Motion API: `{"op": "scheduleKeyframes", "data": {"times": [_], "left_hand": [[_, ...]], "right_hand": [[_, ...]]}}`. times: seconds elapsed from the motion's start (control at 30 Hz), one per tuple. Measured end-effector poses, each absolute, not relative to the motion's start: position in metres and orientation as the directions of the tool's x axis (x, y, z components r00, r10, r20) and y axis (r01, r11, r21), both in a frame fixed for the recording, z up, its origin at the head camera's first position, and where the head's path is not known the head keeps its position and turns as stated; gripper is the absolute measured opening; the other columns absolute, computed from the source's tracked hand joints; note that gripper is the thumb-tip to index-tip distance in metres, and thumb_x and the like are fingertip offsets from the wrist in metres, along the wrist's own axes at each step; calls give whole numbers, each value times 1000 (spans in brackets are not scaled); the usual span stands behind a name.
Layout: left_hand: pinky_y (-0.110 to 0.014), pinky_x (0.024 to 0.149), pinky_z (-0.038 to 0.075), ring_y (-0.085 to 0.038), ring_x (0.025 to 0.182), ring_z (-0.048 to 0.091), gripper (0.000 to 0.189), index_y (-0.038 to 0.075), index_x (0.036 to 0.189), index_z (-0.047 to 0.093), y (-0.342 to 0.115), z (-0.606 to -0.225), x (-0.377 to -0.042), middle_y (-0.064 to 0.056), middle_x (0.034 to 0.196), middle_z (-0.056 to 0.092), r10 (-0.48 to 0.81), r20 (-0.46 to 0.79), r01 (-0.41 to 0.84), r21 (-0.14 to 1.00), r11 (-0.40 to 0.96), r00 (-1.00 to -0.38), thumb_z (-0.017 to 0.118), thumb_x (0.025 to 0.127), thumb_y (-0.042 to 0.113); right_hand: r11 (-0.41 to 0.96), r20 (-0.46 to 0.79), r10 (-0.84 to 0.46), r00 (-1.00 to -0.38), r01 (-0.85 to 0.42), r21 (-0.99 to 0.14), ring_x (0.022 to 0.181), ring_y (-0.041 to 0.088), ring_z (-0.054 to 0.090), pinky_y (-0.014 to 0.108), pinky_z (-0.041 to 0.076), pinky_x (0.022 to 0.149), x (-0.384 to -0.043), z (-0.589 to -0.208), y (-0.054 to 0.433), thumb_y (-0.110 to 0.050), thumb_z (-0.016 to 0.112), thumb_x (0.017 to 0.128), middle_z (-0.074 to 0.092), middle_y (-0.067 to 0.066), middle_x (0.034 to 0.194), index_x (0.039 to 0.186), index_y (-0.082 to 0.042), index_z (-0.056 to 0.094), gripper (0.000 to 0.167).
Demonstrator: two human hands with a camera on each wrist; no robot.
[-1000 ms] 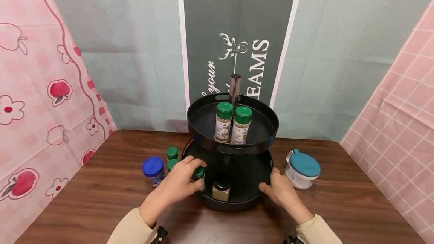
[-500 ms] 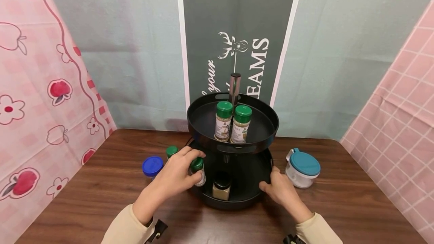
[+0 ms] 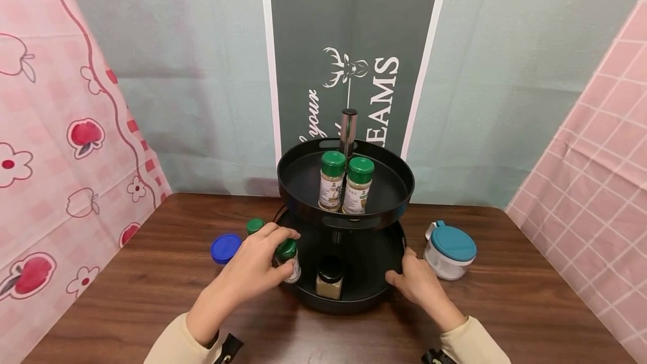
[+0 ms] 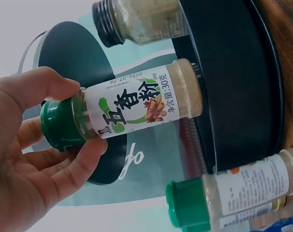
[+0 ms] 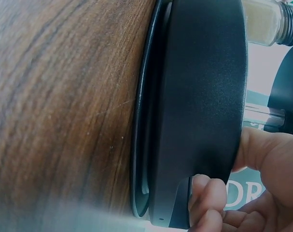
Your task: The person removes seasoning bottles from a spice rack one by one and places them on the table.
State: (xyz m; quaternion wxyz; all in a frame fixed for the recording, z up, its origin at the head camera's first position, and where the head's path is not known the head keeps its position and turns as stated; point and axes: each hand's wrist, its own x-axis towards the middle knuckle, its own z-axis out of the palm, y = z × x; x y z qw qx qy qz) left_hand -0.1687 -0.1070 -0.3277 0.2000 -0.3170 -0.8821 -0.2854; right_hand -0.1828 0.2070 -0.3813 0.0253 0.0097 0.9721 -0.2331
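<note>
My left hand grips a green-capped spice bottle by its cap and neck. In the left wrist view its clear base overlaps the rim of the lower black tray; the head view shows it at that tray's left front edge. My right hand holds the right side of the lower tray, fingers in the handle cutout and thumb over the rim, as the right wrist view shows. A square black-lidded jar of tan powder stands inside the lower tray. Two green-capped bottles stand on the upper tray.
Left of the rack are a blue-lidded jar and a green-capped bottle, partly behind my left hand. A teal-lidded container stands to the right on the wooden table. A metal post rises through the upper tray.
The left hand and its bottle rose a little, then shifted slightly left; the hand now covers more of the jars behind it. The right hand has stayed on the tray.
</note>
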Motion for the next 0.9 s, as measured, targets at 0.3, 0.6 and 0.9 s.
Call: {"op": "scheduleKeyframes", "data": {"times": [0.3,0.6,0.9], "left_hand": [[-21,56,43,-7,67,50,36,12,105,63,-120,-327,-163,3,94,54,440,536,667,364,650,-721,72,70,10],[-20,56,43,-8,67,50,35,7,101,63,-134,-334,-158,-1,95,56,455,550,687,348,638,-701,72,68,6],[-22,57,43,-7,69,49,34,11,95,61,-148,-342,-158,2,88,54,437,527,654,348,671,-729,73,64,3]], "right_hand": [[890,-58,12,-998,37,-455,95,41,57,47,46,75,-183,-381,206,-18,61,79,50,42,109,127,28,26,75],[888,-68,16,-998,45,-457,97,43,56,49,45,77,-184,-382,209,-18,61,79,48,43,111,127,28,24,76],[882,-74,18,-997,50,-468,94,40,57,46,46,74,-185,-384,209,-18,60,78,50,42,110,128,27,26,75]]}}
